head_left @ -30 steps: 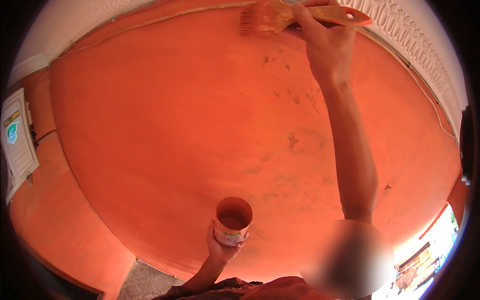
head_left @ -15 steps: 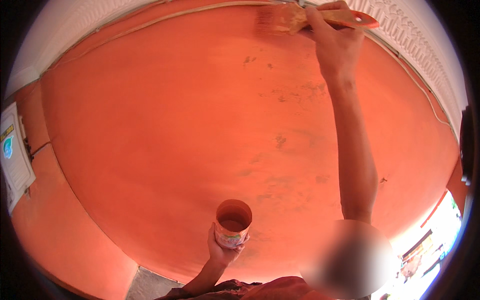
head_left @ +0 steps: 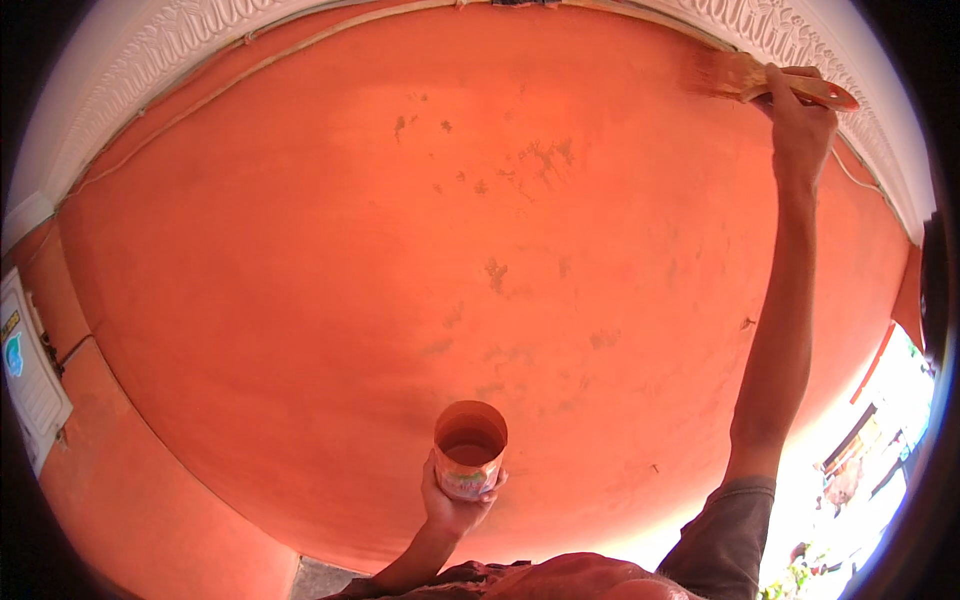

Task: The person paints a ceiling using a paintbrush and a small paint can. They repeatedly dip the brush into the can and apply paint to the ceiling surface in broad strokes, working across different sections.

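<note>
My right hand (head_left: 803, 125) is closed round the handle of a wide paintbrush (head_left: 742, 76), high at the upper right. Its orange-stained bristles lie against the orange wall (head_left: 330, 260), just below the cable that runs under the moulding. Low in the middle, my left hand (head_left: 458, 507) wraps round a paint can (head_left: 468, 478) from below and behind. The can is open at the top, tilted a little toward me, with orange-brown paint inside. Dark, patchy marks (head_left: 497, 275) show on the wall between the two hands.
White carved moulding (head_left: 800, 45) edges the wall's top, with a pale cable (head_left: 285, 62) along it. A white appliance-like box (head_left: 32, 375) hangs at the left. Bright daylight and cluttered objects (head_left: 845, 480) show through an opening at the lower right.
My right hand has carried the paintbrush to the right along the top of the wall. The view has shifted somewhat. My left hand still holds the paint can in nearly the same place.
</note>
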A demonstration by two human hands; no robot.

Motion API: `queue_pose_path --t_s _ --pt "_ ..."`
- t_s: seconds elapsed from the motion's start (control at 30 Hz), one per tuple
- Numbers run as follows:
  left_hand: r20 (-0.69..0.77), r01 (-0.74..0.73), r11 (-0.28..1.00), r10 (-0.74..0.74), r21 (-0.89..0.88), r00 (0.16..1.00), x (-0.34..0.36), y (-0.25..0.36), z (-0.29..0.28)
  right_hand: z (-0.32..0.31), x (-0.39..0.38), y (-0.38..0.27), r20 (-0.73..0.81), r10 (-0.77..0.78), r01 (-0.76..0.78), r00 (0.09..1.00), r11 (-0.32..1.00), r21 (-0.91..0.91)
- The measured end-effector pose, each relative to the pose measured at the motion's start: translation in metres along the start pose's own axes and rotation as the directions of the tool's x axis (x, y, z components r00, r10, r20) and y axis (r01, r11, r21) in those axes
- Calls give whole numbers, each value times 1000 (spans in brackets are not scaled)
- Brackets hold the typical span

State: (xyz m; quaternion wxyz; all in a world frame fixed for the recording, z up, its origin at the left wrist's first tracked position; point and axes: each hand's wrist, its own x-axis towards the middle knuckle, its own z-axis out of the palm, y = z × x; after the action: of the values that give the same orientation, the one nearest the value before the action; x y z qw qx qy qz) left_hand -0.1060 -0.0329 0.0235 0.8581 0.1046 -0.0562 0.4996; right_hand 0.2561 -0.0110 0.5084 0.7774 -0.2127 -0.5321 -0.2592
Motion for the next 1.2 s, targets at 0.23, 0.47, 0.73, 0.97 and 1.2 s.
queue_pose_path --t_s 0.23,0.47,0.73,0.97,1.2 --pt "18 -38 999 38 6 999 2 -4 2 -52 16 -9 -30 -137 82 990 738 -670" --pt "-28 -59 997 60 42 998 1 -3 3 52 -35 -47 192 -423 458 886 726 -512" --pt "-72 -107 994 106 3 992 -4 -7 -2 175 -83 -137 399 -511 614 761 766 -191" --pt "-122 -159 986 163 45 979 -8 -11 17 232 -101 -189 424 -451 430 785 890 151" --pt "-54 -35 999 35 11 998 2 -12 10 177 -61 -157 306 -294 306 906 952 9"
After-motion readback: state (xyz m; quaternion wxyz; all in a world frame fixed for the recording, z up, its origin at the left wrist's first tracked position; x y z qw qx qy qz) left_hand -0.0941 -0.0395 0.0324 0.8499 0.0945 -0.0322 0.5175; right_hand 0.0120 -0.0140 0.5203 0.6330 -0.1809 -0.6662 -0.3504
